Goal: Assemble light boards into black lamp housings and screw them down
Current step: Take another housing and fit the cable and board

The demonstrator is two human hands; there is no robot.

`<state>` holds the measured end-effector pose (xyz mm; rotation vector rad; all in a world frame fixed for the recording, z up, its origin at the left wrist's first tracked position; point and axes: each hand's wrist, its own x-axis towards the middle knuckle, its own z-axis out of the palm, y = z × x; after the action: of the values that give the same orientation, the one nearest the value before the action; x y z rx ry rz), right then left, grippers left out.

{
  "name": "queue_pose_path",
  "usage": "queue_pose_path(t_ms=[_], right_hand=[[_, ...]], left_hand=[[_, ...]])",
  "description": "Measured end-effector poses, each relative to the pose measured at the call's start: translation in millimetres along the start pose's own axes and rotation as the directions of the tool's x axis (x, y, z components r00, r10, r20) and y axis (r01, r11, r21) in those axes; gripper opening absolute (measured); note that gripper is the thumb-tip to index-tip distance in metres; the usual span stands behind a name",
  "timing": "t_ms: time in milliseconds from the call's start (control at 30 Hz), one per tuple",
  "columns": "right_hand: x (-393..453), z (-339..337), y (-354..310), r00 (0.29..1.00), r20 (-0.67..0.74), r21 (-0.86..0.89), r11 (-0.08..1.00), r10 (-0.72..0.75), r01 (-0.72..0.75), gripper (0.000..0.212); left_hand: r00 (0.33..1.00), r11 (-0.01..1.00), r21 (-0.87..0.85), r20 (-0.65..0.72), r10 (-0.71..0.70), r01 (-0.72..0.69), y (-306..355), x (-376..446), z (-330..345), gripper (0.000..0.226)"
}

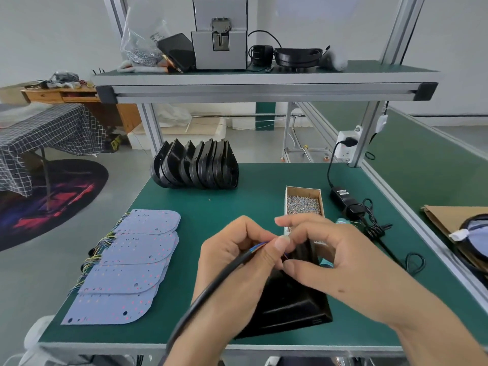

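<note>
1. My left hand (232,262) has its grip curled round a black cable (211,289), which runs up from the near edge of the worktop (253,186) to my fingertips.
2. My right hand (324,257) meets it there, thumb and forefinger in a narrow grip on the thin coloured wires (260,245) at the cable's stripped end; the blur makes the exact wire I pinch hard to tell.
3. A black lamp housing (290,305) lies on the worktop directly under both hands, partly hidden by them.
4. To my left, light boards (132,262) lie in an overlapping row, pale with small red dots, their wires trailing off the left side.
5. At the far edge, more black lamp housings (196,166) stand on edge, packed together.
6. A cardboard box of screws (303,203) sits just beyond my right hand.
7. A black power adapter (343,199) and its cord lie to the right, plugged into a white socket (347,145) on the frame post.
8. An upper shelf (264,80) carries a grey machine (220,35) and a bag of screws (142,40).
9. Off to the left, a round patterned rug (47,202) lies on the floor under a table with a checked cloth (50,130).
</note>
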<state>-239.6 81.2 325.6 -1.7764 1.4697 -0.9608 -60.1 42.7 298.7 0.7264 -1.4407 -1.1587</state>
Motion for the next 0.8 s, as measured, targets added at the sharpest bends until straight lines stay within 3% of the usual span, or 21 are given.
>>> queue_pose_path(t_ms=[133, 300, 800], right_hand=[[-3.9, 6.1, 1.9, 0.999, -0.042, 0.032, 0.999, 0.007, -0.006, 0.029], [-6.7, 7.0, 4.7, 0.997, -0.078, 0.029, 1.0, -0.01, 0.013, 0.028], [-11.4, 7.0, 8.3, 0.996, -0.09, 0.084, 0.996, -0.015, 0.023, 0.025]], left_hand=[[0.998, 0.998, -0.039, -0.036, 0.049, -0.05, 1.8, -3.4, -0.5, 0.019], [0.99, 0.99, -0.066, -0.076, 0.121, -0.126, 5.6, -1.7, 2.1, 0.018], [0.986, 0.987, -0.063, -0.087, 0.139, -0.145, 9.3, -2.6, 2.1, 0.016]])
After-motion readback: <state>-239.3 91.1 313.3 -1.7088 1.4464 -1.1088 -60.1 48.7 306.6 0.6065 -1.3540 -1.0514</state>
